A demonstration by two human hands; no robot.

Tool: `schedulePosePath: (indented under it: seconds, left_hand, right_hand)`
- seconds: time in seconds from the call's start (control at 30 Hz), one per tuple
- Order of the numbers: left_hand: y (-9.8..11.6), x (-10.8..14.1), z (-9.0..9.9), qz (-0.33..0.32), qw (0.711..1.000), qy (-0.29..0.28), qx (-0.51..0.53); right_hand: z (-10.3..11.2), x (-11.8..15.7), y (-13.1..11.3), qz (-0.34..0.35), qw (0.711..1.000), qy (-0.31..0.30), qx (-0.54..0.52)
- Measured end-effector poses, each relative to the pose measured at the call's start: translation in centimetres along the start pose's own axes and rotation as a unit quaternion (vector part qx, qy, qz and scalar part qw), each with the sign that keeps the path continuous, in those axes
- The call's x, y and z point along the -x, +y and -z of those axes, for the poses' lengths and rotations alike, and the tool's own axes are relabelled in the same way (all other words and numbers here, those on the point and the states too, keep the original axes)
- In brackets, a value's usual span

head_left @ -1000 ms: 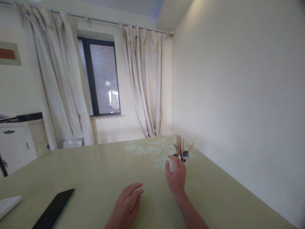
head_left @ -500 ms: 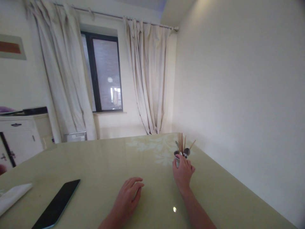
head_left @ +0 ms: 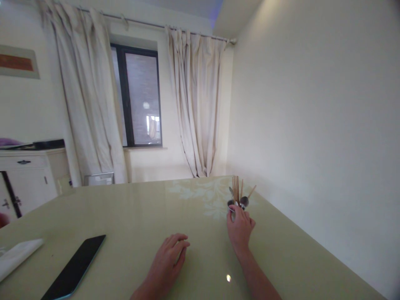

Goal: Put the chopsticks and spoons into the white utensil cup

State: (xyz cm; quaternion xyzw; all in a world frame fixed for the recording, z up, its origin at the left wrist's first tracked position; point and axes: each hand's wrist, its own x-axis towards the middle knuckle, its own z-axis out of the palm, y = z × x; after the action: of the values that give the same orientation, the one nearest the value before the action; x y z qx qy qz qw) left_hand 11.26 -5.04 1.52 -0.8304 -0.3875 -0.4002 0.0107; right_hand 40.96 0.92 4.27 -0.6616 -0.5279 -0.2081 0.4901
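Observation:
A small cup (head_left: 230, 205) stands toward the table's far right corner, filled with several wooden chopsticks (head_left: 236, 188) and metal spoons (head_left: 244, 201). My right hand (head_left: 240, 223) is closed on the near side of this utensil cup, its fingers at the rim. The hand covers most of the cup's body. My left hand (head_left: 170, 252) rests on the tabletop, palm down, with loosely bent fingers and nothing in them.
The glossy green table (head_left: 134, 216) meets a white wall along its right side. A dark flat slab, perhaps a tablet (head_left: 76, 264), lies at the left, beside a white object (head_left: 18, 256). A blurred reddish shape (head_left: 3, 219) shows at the left edge.
The view has shifted very slightly. Both hands and the cup look nearly unmoved.

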Motion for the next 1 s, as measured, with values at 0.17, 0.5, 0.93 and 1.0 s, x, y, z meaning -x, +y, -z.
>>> schedulePosePath:
  seconds: [0.17, 0.5, 0.93, 1.0]
  left_hand:
    - [-0.15, -0.07, -0.16, 0.004, 1.000, 0.005, 0.003]
    - [0.01, 0.08, -0.23, -0.010, 1.000, -0.014, -0.005]
    - [0.21, -0.05, 0.12, 0.010, 1.000, -0.014, 0.014]
    - [0.21, -0.10, 0.03, 0.015, 1.000, -0.014, 0.018]
  right_hand:
    - [0.15, 0.02, -0.10, 0.004, 1.000, 0.004, 0.000]
    - [-0.03, 0.13, 0.03, 0.026, 1.000, 0.015, 0.000]
    - [0.13, -0.19, 0.32, 0.011, 1.000, 0.005, 0.007]
    - [0.12, -0.09, 0.24, 0.016, 1.000, 0.000, -0.001]
